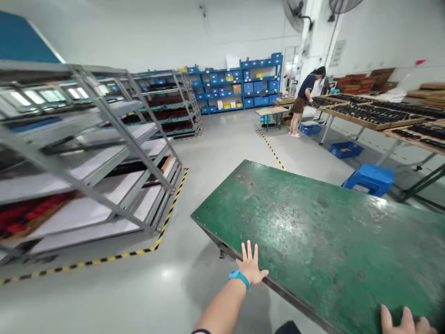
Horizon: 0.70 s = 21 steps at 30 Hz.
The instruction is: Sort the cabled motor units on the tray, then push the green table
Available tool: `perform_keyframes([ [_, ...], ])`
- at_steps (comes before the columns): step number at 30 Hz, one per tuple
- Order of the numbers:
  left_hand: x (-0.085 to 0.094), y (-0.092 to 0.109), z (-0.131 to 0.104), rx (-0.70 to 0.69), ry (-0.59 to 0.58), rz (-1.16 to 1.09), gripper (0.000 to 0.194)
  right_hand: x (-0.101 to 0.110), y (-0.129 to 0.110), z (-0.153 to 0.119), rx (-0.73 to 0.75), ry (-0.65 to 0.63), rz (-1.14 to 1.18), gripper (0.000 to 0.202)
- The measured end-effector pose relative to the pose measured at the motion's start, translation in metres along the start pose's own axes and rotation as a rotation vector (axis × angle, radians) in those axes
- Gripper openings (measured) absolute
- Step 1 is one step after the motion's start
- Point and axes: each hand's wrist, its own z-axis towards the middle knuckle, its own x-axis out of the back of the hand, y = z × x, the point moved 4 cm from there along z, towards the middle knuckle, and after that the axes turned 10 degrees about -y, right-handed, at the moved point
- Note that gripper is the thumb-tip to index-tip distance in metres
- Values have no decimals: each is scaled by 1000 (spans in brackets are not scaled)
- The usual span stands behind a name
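Note:
A large green table (313,208) with a scuffed, glossy top fills the lower right of the head view. My left hand (251,268) lies on its near edge with fingers spread, and a blue watch band (239,278) circles that wrist. Toward the bottom right corner, my right hand (405,322) rests on the same top, fingers apart and partly cut off by the frame. Neither hand holds anything.
Grey metal shelves (114,116) stand at the left inside yellow-black floor tape (170,208). A blue stool (370,178) is beyond the table. Another person (306,95) bends over tray-covered tables (368,111). Blue shelving (239,86) lines the back.

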Motion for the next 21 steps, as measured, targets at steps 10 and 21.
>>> perform_keyframes([
  [10, 98, -63, 51, 14, 18, 33, 105, -25, -132, 12, 26, -17, -194, 93],
  [21, 118, -47, 68, 16, 110, -1, 102, -41, -143, 55, 5, -140, -190, 96],
])
